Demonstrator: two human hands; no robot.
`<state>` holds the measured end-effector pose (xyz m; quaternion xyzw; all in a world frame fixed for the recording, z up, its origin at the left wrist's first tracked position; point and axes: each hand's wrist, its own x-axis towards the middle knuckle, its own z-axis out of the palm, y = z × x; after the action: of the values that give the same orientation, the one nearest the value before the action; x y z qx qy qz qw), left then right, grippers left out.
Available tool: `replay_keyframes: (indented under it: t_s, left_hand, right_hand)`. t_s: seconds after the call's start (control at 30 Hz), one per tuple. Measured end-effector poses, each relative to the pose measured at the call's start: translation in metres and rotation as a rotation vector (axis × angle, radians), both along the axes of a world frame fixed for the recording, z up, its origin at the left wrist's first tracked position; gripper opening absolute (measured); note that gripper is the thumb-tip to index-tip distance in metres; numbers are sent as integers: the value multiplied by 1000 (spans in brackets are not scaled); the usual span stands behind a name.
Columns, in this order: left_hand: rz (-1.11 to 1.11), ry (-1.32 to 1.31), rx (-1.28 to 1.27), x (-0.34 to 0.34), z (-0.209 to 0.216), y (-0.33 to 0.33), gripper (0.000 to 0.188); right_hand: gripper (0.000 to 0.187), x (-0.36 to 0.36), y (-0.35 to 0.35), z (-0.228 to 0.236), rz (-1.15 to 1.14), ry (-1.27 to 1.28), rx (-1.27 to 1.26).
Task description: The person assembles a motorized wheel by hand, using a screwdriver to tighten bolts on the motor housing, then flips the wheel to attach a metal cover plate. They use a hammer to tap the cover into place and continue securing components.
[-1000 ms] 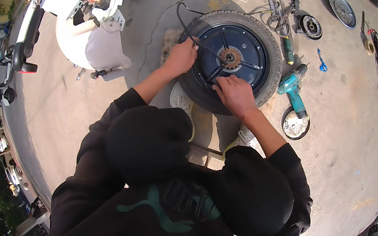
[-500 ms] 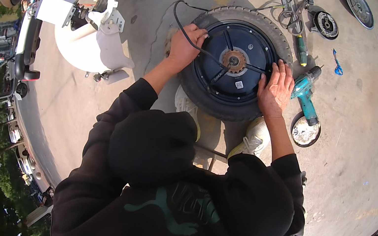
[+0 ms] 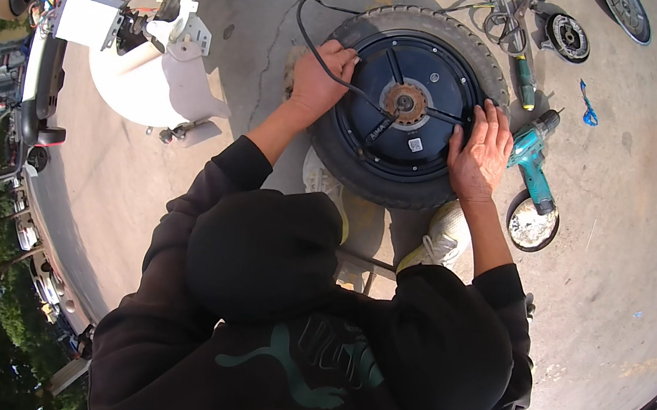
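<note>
Head view: a white scooter (image 3: 154,80) is left of the wheel (image 3: 443,94), which lies flat on the ground, unmounted. The wheel's dark cover (image 3: 385,152) looks seated, bolts around its edge. Right of the wheel lies a drill (image 3: 535,157). The right hand (image 3: 480,156) rests fingers extended on the wheel's right edge; the left hand (image 3: 320,82) curls at its left edge, whether clamped I cannot tell. The cable (image 3: 300,16) loops loosely past the wheel's left side; the sprocket (image 3: 405,103) at the wheel's centre is exposed.
</note>
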<state>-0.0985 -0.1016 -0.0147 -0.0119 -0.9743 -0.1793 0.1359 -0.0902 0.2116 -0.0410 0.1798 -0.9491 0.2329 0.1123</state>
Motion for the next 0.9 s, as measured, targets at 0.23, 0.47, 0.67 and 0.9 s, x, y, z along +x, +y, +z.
replay_keyframes:
  t_s: [0.23, 0.47, 0.67, 0.9]
  left_hand:
    - [-127, -1, -73, -2, -5, -8, 14]
    - [-364, 16, -46, -14, -2, -30, 17]
    - [-203, 82, -191, -4, 0, -15, 19]
    - [-220, 137, -241, -5, 0, -12, 19]
  right_hand:
    - [52, -1, 1, -1, -6, 9, 8]
    - [52, -2, 1, -3, -4, 17, 1]
    - [52, -2, 1, -1, -10, 10, 9]
    - [50, -1, 1, 0, -11, 0, 16]
